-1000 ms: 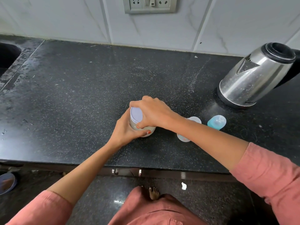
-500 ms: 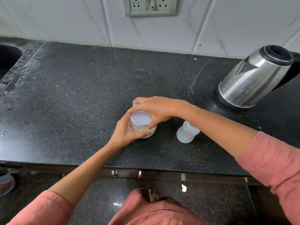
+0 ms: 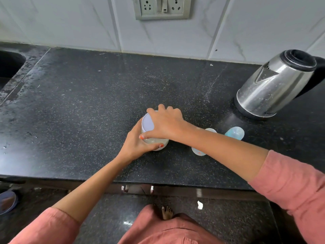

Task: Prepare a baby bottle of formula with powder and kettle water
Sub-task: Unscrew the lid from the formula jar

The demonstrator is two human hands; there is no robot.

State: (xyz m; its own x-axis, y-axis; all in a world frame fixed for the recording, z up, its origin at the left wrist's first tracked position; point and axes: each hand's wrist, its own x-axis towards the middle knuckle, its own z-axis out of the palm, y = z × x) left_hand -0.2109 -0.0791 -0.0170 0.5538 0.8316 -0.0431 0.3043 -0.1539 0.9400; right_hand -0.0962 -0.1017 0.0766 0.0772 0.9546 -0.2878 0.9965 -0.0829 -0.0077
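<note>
A clear powder jar (image 3: 156,142) with a pale lilac lid (image 3: 147,123) stands at the middle of the black counter. My left hand (image 3: 136,143) grips the jar's body from the near side. My right hand (image 3: 167,123) lies over the lid, fingers curled round its rim. To the right stands the clear baby bottle (image 3: 197,151), mostly hidden behind my right forearm. Its blue cap (image 3: 234,133) sits further right. The steel kettle (image 3: 274,85) with a black lid stands at the back right.
A dark sink (image 3: 9,66) is sunk into the counter at the far left. A wall socket (image 3: 162,7) is mounted on the white tiles behind. The counter's front edge (image 3: 158,182) runs just below my forearms.
My right hand has turned on the lid: half a second ago it had swung round with fingers at the front; now it is back over the lid's right side. The jar stays put.
</note>
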